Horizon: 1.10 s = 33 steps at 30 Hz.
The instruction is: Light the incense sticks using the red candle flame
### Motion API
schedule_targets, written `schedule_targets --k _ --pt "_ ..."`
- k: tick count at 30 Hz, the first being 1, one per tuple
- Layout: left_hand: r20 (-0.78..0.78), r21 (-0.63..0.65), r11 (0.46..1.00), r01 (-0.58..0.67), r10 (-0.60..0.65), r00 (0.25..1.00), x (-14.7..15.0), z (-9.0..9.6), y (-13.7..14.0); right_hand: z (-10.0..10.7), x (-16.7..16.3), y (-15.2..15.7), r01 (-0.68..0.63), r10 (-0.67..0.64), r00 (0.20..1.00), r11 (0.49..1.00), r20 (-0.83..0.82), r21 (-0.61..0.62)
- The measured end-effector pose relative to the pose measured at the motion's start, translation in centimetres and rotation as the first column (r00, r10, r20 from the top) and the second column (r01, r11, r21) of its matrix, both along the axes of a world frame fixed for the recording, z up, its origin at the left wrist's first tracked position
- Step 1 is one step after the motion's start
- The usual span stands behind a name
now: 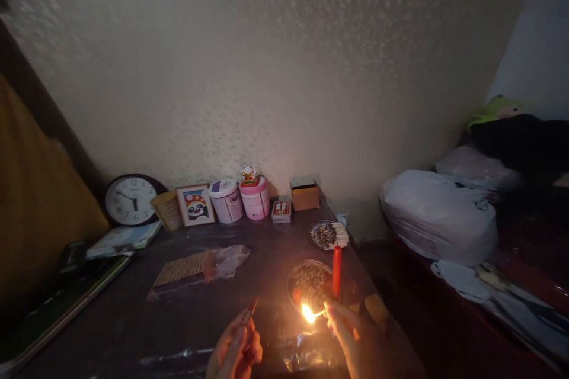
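My right hand [351, 331] pinches a burning match [313, 313]; its flame glows just in front of a round dish [306, 284] on the dark table [133, 320]. A red candle [336, 270] stands upright at the dish's right edge, unlit. My left hand [235, 349] holds a small matchbox [251, 310] up by its end, to the left of the flame. Farther back, a second small dish [326, 234] holds a heap of matches.
Along the wall stand a clock [130, 199], a woven cup, a panda picture [195, 204], two pink tins [242, 198] and a cardboard box [304, 194]. A plastic-wrapped flat pack [191, 269] lies mid-table. White bags [438, 213] are piled on the right.
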<state>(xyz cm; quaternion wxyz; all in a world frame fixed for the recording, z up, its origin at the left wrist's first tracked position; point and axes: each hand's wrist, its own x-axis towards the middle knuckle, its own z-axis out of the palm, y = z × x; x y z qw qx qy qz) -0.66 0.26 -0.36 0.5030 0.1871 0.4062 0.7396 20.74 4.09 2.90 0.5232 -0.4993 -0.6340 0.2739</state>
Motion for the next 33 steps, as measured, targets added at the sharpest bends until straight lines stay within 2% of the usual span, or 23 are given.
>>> schedule_targets --k 2,7,12,16,21,23,29,33 --pt "-0.019 0.030 1.000 0.002 -0.002 1.000 -0.3 -0.3 0.2 -0.3 0.4 0.2 -0.088 0.089 0.996 0.994 0.015 -0.065" --pt "0.008 0.052 0.997 -0.061 0.061 0.998 -1.7 -1.0 0.8 -2.2 -0.1 0.8 0.057 -0.058 0.998 0.997 -0.033 -0.043" --pt "0.049 -0.015 1.000 0.020 -0.019 0.999 -3.5 -1.9 1.4 -2.3 -0.6 1.0 0.015 -0.015 1.000 0.995 -0.004 -0.100" --pt "0.028 0.012 0.998 -0.059 0.059 0.998 -2.7 -1.3 0.8 -2.2 -0.4 1.1 -0.029 0.032 0.999 0.991 0.025 -0.134" --pt "0.061 0.028 0.997 -0.075 0.073 0.995 -2.0 -0.9 0.3 -2.4 -0.7 1.1 -0.073 0.075 0.997 0.980 0.001 -0.186" --pt "0.089 0.023 0.998 -0.065 0.062 0.994 -2.2 -1.2 0.4 -2.5 -0.9 1.1 -0.068 0.070 0.997 0.984 0.009 -0.165" --pt "0.078 0.013 0.998 -0.057 0.056 0.995 -2.3 -1.5 0.5 -2.6 -1.2 0.8 -0.127 0.125 0.989 0.992 0.074 0.019" --pt "0.088 0.013 0.999 -0.052 0.051 0.995 -2.2 -1.4 0.5 -2.7 -1.4 0.5 -0.173 0.169 0.981 0.984 0.099 0.035"
